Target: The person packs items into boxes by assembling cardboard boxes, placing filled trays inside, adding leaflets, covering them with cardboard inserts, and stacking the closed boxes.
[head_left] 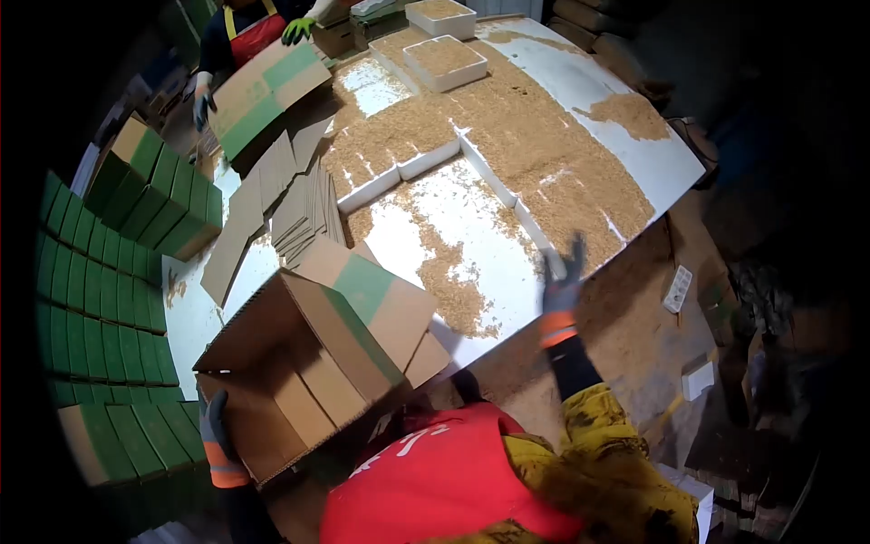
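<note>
My left hand (217, 437), in a dark glove with an orange cuff, grips the lower left side of an open cardboard box (315, 404). The box is tilted with its opening toward me, and bare brown board shows inside. My right hand (562, 292), gloved the same way, is held out with fingers apart over the table's near right edge. It is close to the end of a white tray wall (535, 227); whether it touches the wall, I cannot tell. Loose tan material (453, 276) lies in patches on the white surface beside it.
Flat cardboard sheets (288, 195) lie left of the trays. Stacks of green boxes (109, 281) stand at the left. Small filled white trays (446, 63) sit at the far end. Across the table, a person in a red apron (254, 38) holds a green-striped box (272, 95).
</note>
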A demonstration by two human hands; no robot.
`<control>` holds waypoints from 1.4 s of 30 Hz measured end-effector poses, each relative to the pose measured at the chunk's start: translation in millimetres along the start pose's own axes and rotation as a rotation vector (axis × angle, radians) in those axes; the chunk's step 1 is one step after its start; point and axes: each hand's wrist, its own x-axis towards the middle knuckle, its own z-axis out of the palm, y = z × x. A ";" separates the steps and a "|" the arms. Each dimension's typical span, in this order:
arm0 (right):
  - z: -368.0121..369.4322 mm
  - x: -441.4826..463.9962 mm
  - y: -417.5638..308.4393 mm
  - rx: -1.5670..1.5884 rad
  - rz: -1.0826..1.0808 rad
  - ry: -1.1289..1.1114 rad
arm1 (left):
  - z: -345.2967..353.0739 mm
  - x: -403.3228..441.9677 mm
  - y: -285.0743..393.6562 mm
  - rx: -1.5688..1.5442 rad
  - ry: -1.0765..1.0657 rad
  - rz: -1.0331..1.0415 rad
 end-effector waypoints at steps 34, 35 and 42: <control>2.7 -4.8 -203.2 0.153 -0.606 -0.864 | 30.0 33.7 -7.1 -0.954 0.269 -0.561; 12.4 -14.7 -229.1 0.323 -0.267 -0.998 | 27.7 39.0 -6.8 -1.280 0.164 -0.633; 55.7 -92.0 -335.2 0.358 0.047 -1.263 | 67.7 20.8 -79.1 -0.764 0.317 -0.369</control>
